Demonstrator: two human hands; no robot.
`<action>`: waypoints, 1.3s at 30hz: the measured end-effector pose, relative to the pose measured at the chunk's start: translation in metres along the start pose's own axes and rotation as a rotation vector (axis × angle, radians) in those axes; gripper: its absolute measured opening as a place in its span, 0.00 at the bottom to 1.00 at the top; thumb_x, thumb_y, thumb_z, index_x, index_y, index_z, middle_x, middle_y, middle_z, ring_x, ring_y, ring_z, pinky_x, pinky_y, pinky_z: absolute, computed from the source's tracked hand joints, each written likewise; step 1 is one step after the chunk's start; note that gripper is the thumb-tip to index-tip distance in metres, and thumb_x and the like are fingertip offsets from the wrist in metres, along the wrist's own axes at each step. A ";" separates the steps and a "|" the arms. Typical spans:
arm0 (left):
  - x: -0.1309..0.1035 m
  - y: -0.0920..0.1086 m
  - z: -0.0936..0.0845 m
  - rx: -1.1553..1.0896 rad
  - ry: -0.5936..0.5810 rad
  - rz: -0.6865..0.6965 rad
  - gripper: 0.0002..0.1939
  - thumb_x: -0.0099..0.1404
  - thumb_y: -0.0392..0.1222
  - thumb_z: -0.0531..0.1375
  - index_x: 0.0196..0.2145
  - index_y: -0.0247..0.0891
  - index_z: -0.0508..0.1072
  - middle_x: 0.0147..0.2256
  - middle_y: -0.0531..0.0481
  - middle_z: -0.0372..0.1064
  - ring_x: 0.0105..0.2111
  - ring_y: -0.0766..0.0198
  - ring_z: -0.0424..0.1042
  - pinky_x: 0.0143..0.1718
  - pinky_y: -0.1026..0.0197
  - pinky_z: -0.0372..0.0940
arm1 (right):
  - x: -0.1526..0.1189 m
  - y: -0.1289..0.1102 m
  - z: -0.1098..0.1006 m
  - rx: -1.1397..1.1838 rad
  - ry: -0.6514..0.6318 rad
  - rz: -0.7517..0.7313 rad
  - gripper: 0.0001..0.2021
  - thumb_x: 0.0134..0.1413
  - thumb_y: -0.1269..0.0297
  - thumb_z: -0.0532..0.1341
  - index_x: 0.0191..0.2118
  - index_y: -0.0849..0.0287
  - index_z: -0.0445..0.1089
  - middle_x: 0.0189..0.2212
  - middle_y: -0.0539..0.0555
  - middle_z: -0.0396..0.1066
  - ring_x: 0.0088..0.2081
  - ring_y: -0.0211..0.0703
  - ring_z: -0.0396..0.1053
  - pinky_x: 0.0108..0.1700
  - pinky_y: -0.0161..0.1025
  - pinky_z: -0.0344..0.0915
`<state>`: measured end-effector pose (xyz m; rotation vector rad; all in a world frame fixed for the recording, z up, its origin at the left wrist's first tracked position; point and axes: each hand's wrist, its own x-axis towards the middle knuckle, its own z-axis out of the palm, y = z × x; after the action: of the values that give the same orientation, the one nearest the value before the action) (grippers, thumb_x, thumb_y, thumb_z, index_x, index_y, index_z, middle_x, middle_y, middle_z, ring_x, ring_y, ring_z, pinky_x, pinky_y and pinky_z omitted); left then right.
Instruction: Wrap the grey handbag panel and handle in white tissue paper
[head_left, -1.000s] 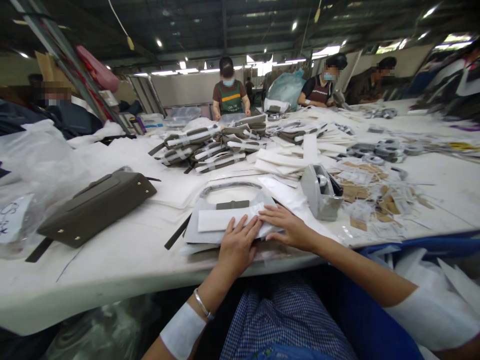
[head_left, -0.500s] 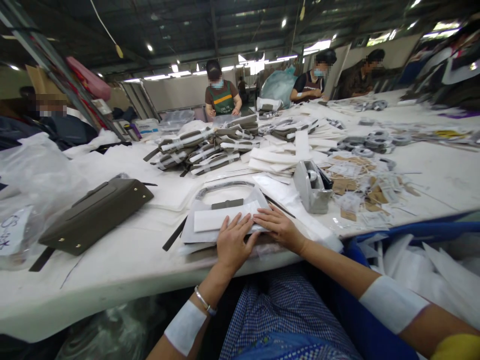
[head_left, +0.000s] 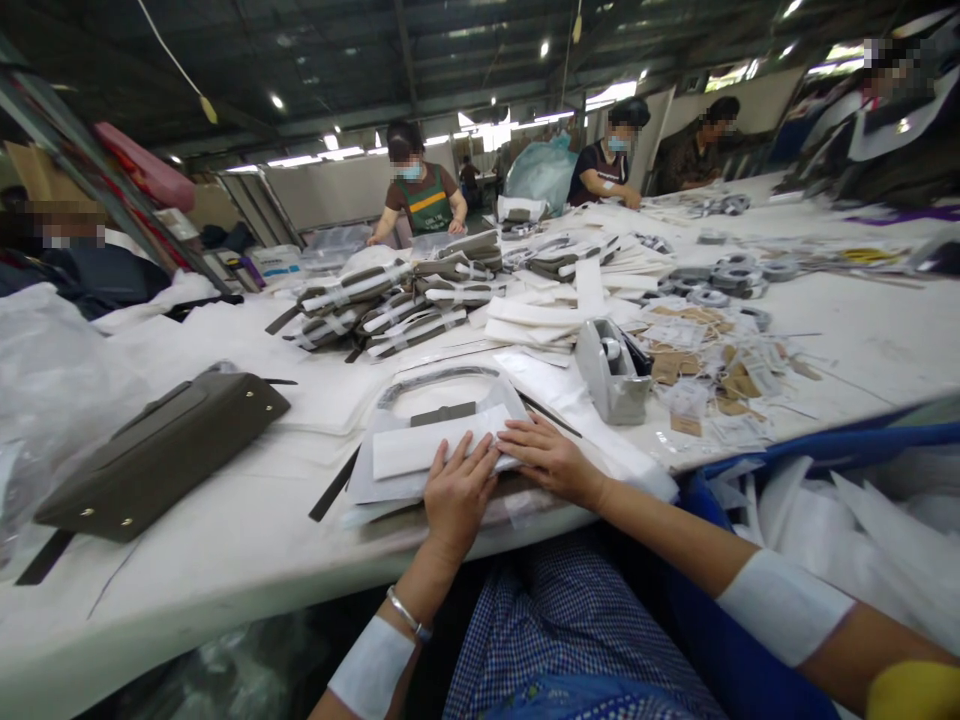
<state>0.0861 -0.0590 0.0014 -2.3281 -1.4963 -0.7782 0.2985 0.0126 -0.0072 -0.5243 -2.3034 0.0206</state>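
In front of me lies a flat handbag piece covered with a pale protective sheet (head_left: 371, 485), its wrapped loop handle (head_left: 442, 376) pointing away from me. A dark tab (head_left: 442, 413) shows below the handle, and a dark strap (head_left: 335, 485) sticks out on the left. Across the sheet rests a white foam strip (head_left: 409, 450). My left hand (head_left: 457, 498) presses on the strip with its fingers stretched out. Beside it my right hand (head_left: 553, 462) lies flat over the strip's right end, fingertips close to the left hand's. Neither hand grips anything.
A grey tape dispenser (head_left: 611, 375) stands to the right, near tangled tags (head_left: 720, 370). White foam strips (head_left: 532, 320) and wrapped bags (head_left: 390, 300) are piled ahead. An olive handbag (head_left: 169, 450) lies left. A blue bin (head_left: 705, 495) holds white sheets. Co-workers (head_left: 431, 205) stand across the table.
The view has shifted slightly, so the table things appear farther left. My hands stay pressed on the foam strip. The co-worker opposite has reached an arm out sideways.
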 end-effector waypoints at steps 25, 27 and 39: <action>0.006 0.019 -0.010 -0.085 0.000 -0.118 0.18 0.68 0.48 0.59 0.55 0.48 0.70 0.59 0.51 0.67 0.61 0.49 0.63 0.65 0.35 0.50 | 0.004 -0.023 -0.008 -0.150 0.083 0.002 0.07 0.63 0.67 0.60 0.43 0.56 0.75 0.33 0.53 0.75 0.37 0.44 0.66 0.43 0.43 0.65; 0.004 0.020 -0.003 -0.019 0.070 -0.071 0.16 0.70 0.46 0.58 0.54 0.48 0.71 0.58 0.51 0.68 0.59 0.49 0.66 0.64 0.34 0.51 | 0.005 -0.026 -0.007 -0.155 0.101 0.010 0.06 0.63 0.67 0.60 0.42 0.56 0.75 0.32 0.53 0.74 0.36 0.43 0.66 0.41 0.42 0.65; 0.003 -0.004 0.046 0.141 0.508 0.155 0.17 0.73 0.41 0.49 0.48 0.48 0.77 0.52 0.57 0.74 0.52 0.60 0.73 0.70 0.51 0.39 | -0.022 -0.029 -0.043 -0.181 -0.087 -0.354 0.14 0.66 0.68 0.56 0.55 0.58 0.70 0.49 0.52 0.77 0.53 0.39 0.73 0.64 0.39 0.63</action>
<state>0.0967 -0.0324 -0.0346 -1.9196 -1.0979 -1.0797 0.3312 -0.0278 0.0135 -0.2010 -2.4666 -0.3455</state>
